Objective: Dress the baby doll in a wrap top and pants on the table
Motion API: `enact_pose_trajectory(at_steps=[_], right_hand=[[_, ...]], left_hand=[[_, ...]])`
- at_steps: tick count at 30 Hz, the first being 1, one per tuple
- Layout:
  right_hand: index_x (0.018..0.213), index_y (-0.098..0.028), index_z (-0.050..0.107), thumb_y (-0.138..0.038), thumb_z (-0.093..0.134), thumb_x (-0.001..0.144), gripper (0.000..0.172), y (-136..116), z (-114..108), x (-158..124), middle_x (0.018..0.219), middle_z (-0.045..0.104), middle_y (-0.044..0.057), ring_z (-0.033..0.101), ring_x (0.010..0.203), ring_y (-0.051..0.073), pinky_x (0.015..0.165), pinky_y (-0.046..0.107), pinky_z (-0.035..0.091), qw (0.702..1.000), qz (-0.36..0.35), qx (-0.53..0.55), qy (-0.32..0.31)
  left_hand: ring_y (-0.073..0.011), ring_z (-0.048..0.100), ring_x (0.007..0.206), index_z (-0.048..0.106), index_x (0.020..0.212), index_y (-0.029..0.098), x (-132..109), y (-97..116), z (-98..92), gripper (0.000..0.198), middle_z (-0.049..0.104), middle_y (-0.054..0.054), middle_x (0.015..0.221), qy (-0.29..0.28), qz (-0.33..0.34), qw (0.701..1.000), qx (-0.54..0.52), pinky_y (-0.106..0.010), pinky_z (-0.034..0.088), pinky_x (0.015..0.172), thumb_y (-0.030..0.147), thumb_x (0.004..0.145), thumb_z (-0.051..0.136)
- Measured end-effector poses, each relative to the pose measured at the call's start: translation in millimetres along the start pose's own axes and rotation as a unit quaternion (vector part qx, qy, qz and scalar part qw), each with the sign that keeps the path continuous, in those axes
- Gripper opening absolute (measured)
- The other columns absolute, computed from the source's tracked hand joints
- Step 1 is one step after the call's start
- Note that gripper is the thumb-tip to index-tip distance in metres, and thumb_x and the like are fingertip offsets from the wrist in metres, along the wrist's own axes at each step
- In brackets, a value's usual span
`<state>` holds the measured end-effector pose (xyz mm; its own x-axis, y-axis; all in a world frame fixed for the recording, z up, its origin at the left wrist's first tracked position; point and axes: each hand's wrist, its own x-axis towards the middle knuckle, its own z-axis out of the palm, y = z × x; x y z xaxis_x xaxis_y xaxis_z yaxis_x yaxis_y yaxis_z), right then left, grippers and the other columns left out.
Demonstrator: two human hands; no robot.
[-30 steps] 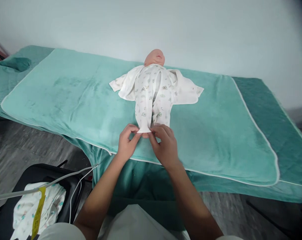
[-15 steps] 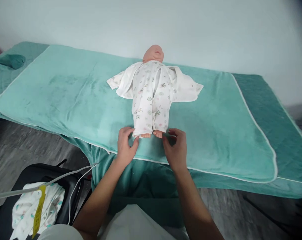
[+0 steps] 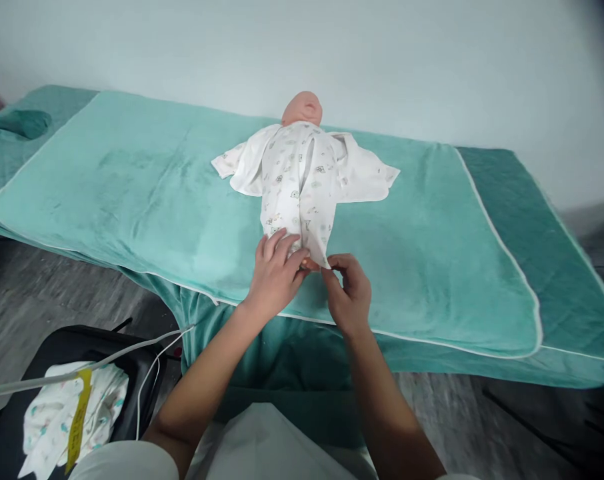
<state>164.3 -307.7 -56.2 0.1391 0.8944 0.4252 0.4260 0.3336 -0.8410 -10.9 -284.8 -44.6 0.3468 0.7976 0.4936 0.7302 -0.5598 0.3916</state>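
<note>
A baby doll [image 3: 303,107] lies on its back on a light teal blanket [image 3: 142,180], dressed in a white printed sleepsuit [image 3: 299,190] whose sleeves spread out flat to both sides. My left hand [image 3: 275,277] rests on the sleepsuit's lower legs, fingers laid over the doll's feet. My right hand [image 3: 349,293] pinches the hem of the right trouser leg between thumb and fingers. The doll's feet are mostly hidden under my hands.
The blanket covers a darker teal padded table [image 3: 542,220] against a pale wall. A small teal cushion [image 3: 17,122] lies at the far left. Below left, a black bin [image 3: 132,373] holds folded printed baby clothes [image 3: 57,417] and a yellow tag; white cables cross above it.
Half a second ago both hands hovered apart beside the doll's bare feet. Now the left hand has moved onto the legs and the right hand has pinched the trouser hem.
</note>
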Motion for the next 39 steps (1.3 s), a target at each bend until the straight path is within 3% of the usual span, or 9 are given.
enact_pose_trajectory(at_steps=[9,14,17,21,25,27,31,35,39], right_hand=[[0.102,-0.025,0.065,-0.023,0.065,0.099,0.004,-0.5,-0.9,-4.9,0.097,0.064,0.001,0.063,0.089,0.016,0.081,0.033,0.054,1.0,0.009,0.005,0.007],[0.11,-0.025,0.066,-0.027,0.07,0.097,0.014,11.0,-3.3,-11.6,0.109,0.064,0.004,0.064,0.099,0.019,0.082,0.034,0.055,0.999,0.019,-0.031,0.003],[0.104,-0.025,0.067,-0.029,0.069,0.099,0.007,13.1,-6.0,-13.9,0.102,0.065,0.003,0.064,0.09,0.017,0.078,0.033,0.054,0.999,0.026,-0.031,-0.008],[0.097,-0.025,0.066,-0.024,0.069,0.099,0.004,7.8,-13.5,-14.4,0.093,0.066,0.001,0.063,0.086,0.016,0.077,0.033,0.051,0.999,-0.022,-0.028,-0.032],[0.097,-0.025,0.065,-0.022,0.07,0.098,0.005,8.8,-23.1,-12.4,0.093,0.066,0.001,0.062,0.086,0.016,0.076,0.033,0.049,0.997,-0.046,-0.009,-0.069],[0.096,-0.025,0.066,-0.025,0.071,0.097,0.005,16.1,-26.8,-10.7,0.093,0.066,0.001,0.062,0.084,0.016,0.074,0.032,0.047,0.995,-0.027,0.011,-0.096],[0.099,-0.027,0.069,-0.035,0.075,0.095,0.011,32.4,-29.3,-9.0,0.095,0.066,0.001,0.061,0.083,0.016,0.072,0.031,0.048,0.99,0.061,0.076,-0.103],[0.104,-0.027,0.067,-0.043,0.082,0.087,0.028,32.4,-23.8,-9.8,0.095,0.066,0.0,0.062,0.082,0.017,0.073,0.032,0.051,0.983,0.132,0.094,-0.085],[0.1,-0.025,0.064,-0.051,0.086,0.081,0.039,22.2,-11.0,-8.9,0.086,0.066,-0.002,0.058,0.072,0.016,0.067,0.031,0.048,0.983,0.163,0.053,-0.065]], left_hand=[[-0.0325,0.05,0.145,0.07,0.099,0.022,15.4,-6.7,7.3,0.01,0.071,-0.008,0.133,-0.022,-0.003,0.998,-0.051,-0.055,0.042,0.122,0.029,0.093,0.075],[-0.0314,0.052,0.143,0.064,0.087,0.021,5.7,-11.5,11.8,0.014,0.071,-0.008,0.13,0.019,0.005,0.996,-0.091,-0.053,0.048,0.117,0.03,0.095,0.072],[-0.0295,0.054,0.139,0.062,0.09,0.022,-0.6,-9.6,13.7,0.011,0.071,-0.008,0.128,0.059,0.009,0.992,-0.114,-0.052,0.05,0.115,0.026,0.097,0.068],[-0.0275,0.056,0.136,0.059,0.092,0.022,-4.1,-5.5,9.8,0.009,0.071,-0.008,0.128,0.121,0.024,0.983,-0.138,-0.05,0.053,0.113,0.024,0.098,0.066],[-0.0272,0.054,0.139,0.059,0.093,0.023,-7.6,-8.0,3.2,0.01,0.07,-0.008,0.132,0.127,0.034,0.984,-0.124,-0.052,0.05,0.115,0.027,0.1,0.064],[-0.0274,0.056,0.138,0.062,0.101,0.023,-10.7,-12.4,1.6,0.009,0.069,-0.01,0.134,0.117,0.034,0.987,-0.101,-0.051,0.049,0.115,0.031,0.1,0.065],[-0.0267,0.062,0.122,0.064,0.122,0.022,-17.4,-21.0,1.5,0.028,0.07,-0.013,0.127,0.111,0.016,0.993,-0.047,-0.045,0.052,0.102,0.036,0.098,0.07],[-0.0229,0.064,0.103,0.068,0.114,0.02,-20.5,-24.3,1.2,0.02,0.071,-0.009,0.107,0.122,0.011,0.991,-0.049,-0.039,0.05,0.092,0.033,0.098,0.07],[-0.0209,0.063,0.097,0.067,0.109,0.021,-20.0,-25.1,-0.8,0.015,0.069,-0.007,0.103,0.128,-0.004,0.989,-0.069,-0.036,0.051,0.085,0.03,0.098,0.07]])
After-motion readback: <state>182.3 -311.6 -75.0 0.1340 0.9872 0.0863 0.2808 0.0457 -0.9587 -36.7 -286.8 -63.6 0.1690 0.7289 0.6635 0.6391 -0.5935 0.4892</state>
